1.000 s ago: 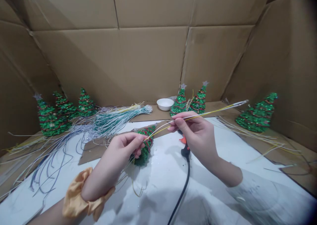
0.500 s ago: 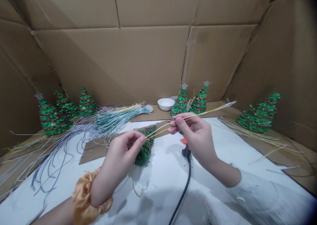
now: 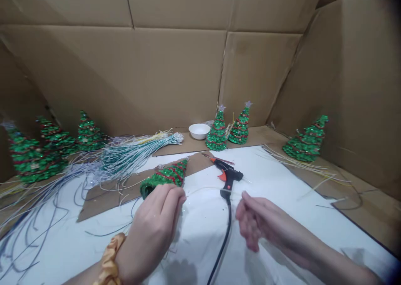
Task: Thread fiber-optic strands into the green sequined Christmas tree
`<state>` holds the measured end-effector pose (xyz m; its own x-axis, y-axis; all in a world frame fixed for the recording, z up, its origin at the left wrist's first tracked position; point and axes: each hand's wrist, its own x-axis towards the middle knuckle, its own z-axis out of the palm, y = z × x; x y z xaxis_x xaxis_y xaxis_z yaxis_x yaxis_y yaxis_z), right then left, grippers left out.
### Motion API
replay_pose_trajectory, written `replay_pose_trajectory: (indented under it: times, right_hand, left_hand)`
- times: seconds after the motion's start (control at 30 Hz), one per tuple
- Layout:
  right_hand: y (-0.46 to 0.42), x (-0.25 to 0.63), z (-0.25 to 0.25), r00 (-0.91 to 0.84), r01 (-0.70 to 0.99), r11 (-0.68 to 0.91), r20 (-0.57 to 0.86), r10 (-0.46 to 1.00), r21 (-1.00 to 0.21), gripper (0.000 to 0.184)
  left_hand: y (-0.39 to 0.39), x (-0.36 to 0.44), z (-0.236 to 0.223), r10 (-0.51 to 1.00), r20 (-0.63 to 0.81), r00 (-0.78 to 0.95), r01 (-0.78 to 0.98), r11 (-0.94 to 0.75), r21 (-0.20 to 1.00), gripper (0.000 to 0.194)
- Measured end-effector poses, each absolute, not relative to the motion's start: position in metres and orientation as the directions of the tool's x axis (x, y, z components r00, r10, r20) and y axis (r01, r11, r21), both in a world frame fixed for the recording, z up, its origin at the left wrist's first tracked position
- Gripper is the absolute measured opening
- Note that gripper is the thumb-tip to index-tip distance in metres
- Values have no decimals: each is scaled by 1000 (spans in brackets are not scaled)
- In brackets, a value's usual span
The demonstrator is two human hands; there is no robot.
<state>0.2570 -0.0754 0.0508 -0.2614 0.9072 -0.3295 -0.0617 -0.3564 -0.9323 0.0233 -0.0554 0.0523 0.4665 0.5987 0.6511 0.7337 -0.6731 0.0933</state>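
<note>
gripped by the left hand (image 3: 152, 222), a sequinned tree (image 3: 166, 176) is held on its side, the right hand (image 3: 253, 222) is held open, empty; the glue gun (image 3: 228, 177) seems called for next

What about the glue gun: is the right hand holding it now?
No, the right hand holds nothing and is apart from the glue gun.

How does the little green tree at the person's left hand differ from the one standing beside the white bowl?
The sequinned tree lies tilted on its side, while the tree by the bowl stands upright. The first has the left hand against it; nothing touches the second, which stands next to the white bowl. The first sits in the middle of the work area, the second further back. Both are cone-shaped, green and glittering, with red bands.
</note>
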Motion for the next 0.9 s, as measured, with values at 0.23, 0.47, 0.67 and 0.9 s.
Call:
replay_pose_trajectory:
  times: [0.23, 0.47, 0.67, 0.9]
  right_hand:
    - [-71, 239, 73, -364, 530, 655, 553, 749, -538, 20]
    - [-41, 194, 68, -495, 464, 627, 404, 769, -626, 16]
    - [-43, 189, 60, -367, 499, 556, 419, 831, -665, 9]
    - [-44, 188, 51, -324, 526, 586, 492, 808, -617, 11]
  left_hand:
    - [-59, 31, 47, 542, 645, 539, 639, -762, 107, 9]
    - [-57, 25, 47, 543, 701, 463, 744, -668, 26, 3]
    - [-54, 25, 48, 553, 712, 433, 767, -641, 32, 4]
    - [-58, 28, 47, 610, 685, 399, 747, -650, 144, 4]
